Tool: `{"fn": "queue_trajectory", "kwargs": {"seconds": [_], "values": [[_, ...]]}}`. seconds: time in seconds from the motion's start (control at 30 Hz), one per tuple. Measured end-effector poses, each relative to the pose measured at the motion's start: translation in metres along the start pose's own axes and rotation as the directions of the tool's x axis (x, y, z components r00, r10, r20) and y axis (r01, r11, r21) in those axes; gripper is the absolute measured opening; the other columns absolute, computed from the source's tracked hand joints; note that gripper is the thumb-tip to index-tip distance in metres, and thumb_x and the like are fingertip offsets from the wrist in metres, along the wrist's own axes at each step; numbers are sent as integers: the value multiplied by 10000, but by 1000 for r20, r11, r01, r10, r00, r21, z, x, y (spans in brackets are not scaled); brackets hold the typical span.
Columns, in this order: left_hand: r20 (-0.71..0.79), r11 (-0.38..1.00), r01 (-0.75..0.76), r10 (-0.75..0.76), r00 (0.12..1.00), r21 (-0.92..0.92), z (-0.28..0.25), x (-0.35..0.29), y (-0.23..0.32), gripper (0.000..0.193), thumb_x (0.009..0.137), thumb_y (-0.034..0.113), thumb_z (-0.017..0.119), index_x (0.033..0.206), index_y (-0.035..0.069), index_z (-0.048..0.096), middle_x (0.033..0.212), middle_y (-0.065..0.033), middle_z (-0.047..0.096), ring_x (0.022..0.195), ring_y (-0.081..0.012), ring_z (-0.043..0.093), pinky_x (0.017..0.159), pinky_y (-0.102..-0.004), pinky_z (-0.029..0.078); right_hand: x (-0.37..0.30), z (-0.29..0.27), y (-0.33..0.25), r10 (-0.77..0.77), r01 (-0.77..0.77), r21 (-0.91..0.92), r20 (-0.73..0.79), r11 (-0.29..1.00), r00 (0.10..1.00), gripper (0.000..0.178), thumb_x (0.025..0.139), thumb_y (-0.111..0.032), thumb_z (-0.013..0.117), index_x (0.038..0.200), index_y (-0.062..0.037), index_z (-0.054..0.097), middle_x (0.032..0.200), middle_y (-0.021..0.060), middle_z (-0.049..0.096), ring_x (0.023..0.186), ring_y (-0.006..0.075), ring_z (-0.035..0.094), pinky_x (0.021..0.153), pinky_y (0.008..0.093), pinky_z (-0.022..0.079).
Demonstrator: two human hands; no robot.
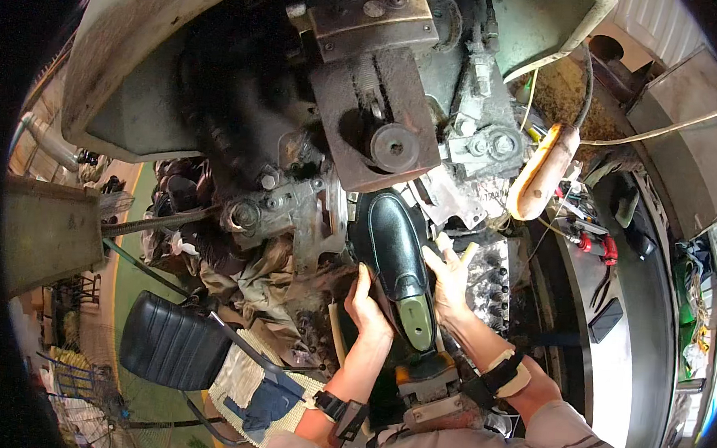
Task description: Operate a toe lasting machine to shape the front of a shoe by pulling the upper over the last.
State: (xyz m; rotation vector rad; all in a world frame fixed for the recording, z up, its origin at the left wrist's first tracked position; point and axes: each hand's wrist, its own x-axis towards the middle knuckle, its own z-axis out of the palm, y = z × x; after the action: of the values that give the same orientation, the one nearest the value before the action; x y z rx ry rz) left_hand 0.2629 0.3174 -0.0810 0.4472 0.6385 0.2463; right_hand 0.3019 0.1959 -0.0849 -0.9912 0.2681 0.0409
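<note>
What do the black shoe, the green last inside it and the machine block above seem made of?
Black shoe: leather or synthetic, glossy with bright highlights. Green last: probably hard plastic, smooth and evenly coloured. Machine block: apparently metal, dull, grimy, with worn edges.

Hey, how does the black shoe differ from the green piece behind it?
The black shoe is glossy; the green piece looks duller. The shoe shows longer and wider, while the green piece shows as a short, narrow strip with a small dark spot. Both lie along one line.
</note>
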Motion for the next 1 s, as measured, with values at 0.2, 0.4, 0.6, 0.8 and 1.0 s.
{"fn": "queue_trajectory", "kwargs": {"seconds": [0.2,0.4,0.6,0.8,1.0], "values": [[-26,999,-37,38,999,39,1,-1,0,311,990,245,675,1120,-38,673,1103,-98,693,961,-205,652,876,-350,526,-2,8,-10,36,-41,84,56,996,998,802,873,-221,780,1509,58,381,1556,131,402,1414,207,340,1223,334,136],[67,994,87,-83,994,-62,12,-11,7,407,1002,307,650,1234,-27,647,1228,-101,681,1047,-221,655,925,-361,523,-6,6,-17,228,-243,218,95,945,969,518,927,-239,744,1339,6,547,1326,84,587,1260,187,492,1167,337,289],[92,979,201,-202,975,24,27,-32,30,397,1010,306,633,1257,-6,635,1261,-94,668,1122,-235,627,1002,-379,477,-20,9,-35,296,-330,217,176,919,939,272,970,-190,692,1174,-31,607,1079,24,640,1021,144,595,938,302,492],[40,990,137,-137,990,22,17,-25,15,413,997,344,639,1257,24,633,1265,-81,664,1109,-241,628,994,-392,481,-30,19,-40,161,-164,142,32,976,986,431,923,-139,739,1293,14,578,1279,70,569,1117,136,561,959,298,492],[-19,986,157,-158,987,-50,12,-30,13,331,988,268,674,1178,-1,640,1154,-106,687,1021,-246,662,911,-397,529,-31,14,-40,87,-87,0,-60,996,994,515,868,-61,777,1312,99,569,1659,85,47,1270,181,489,954,327,526]]}}
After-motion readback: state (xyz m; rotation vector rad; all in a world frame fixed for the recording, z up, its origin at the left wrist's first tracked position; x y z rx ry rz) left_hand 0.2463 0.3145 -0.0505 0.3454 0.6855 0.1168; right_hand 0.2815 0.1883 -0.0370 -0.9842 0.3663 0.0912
